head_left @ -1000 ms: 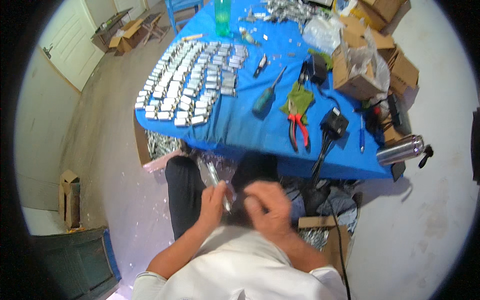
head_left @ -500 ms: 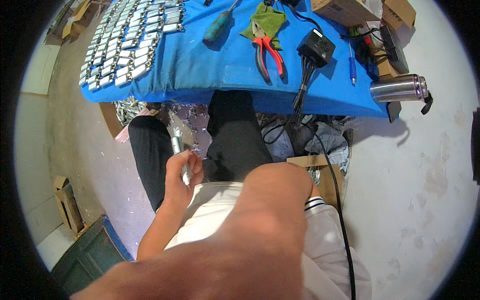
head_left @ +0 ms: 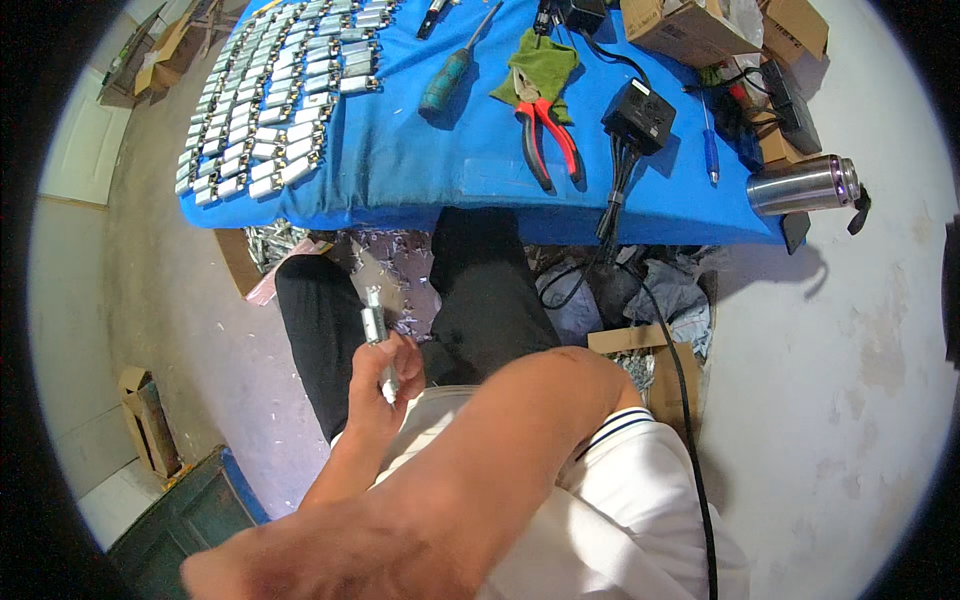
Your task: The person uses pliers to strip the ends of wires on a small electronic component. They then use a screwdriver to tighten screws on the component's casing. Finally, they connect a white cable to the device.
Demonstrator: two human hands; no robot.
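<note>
Above my lap, my left hand [head_left: 385,378] is closed around a slim silver cylindrical metal part [head_left: 373,322]. The part is tilted, with one end sticking up past the fingers and a pale narrow tip below. My right forearm [head_left: 520,420] crosses in front of my body toward the lower left. My right hand [head_left: 310,555] is very near the camera, large and blurred at the lower edge. Its fingers are hidden, so what it holds, if anything, does not show.
On the blue-covered table [head_left: 400,170] are rows of small silver-white metal pieces [head_left: 270,110], a screwdriver [head_left: 447,82], red-handled pliers [head_left: 540,120] on green cloth, a black adapter [head_left: 640,115] and a steel flask [head_left: 805,186]. Boxes of metal parts [head_left: 270,243] sit below. A black cable [head_left: 690,450] hangs at right.
The view has shifted, so the table sits slightly lower and further right. My right forearm has swung lower and uncovers more of the white sleeve. My left hand keeps its hold on the metal part.
</note>
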